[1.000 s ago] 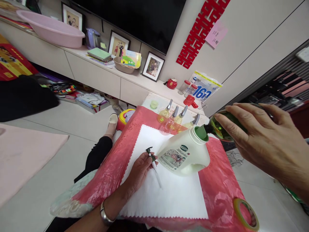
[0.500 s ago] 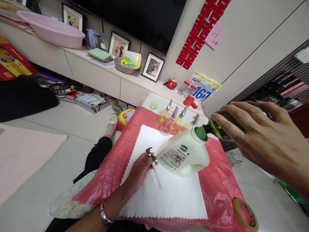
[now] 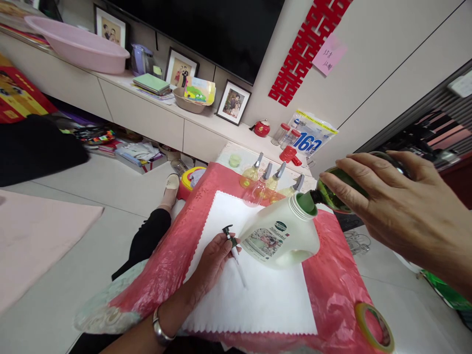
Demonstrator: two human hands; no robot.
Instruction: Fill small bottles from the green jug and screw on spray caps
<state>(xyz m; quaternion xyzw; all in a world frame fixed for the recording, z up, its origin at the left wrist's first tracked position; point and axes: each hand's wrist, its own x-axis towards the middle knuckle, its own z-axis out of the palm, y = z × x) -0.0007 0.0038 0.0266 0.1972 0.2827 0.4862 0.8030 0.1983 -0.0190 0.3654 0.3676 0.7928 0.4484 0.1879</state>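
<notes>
My right hand [image 3: 391,196] grips a dark green bottle [image 3: 341,189], tipped so its neck rests at the mouth of a pale green jug [image 3: 283,231]. The jug stands with its label toward me and its cap off; a green inner spout shows in the opening. Between the thumb and fingers of my left hand [image 3: 216,255] is a dark pump head [image 3: 232,238], its white dip tube pointing down over the white scalloped sheet [image 3: 258,302]. The pump is close to the jug's left side. Any liquid leaving the bottle is hidden.
Several clear spray bottles [image 3: 254,189] with grey triggers stand behind the jug. A roll of tape [image 3: 374,327] lies on the red table cover [image 3: 332,275] at the near right. Beyond are a green cup [image 3: 235,160], red-lidded jars [image 3: 280,133] and a long cabinet [image 3: 143,110].
The right hand and the tipped bottle have shifted very slightly up and left. The left hand, pump head and jug look unchanged.
</notes>
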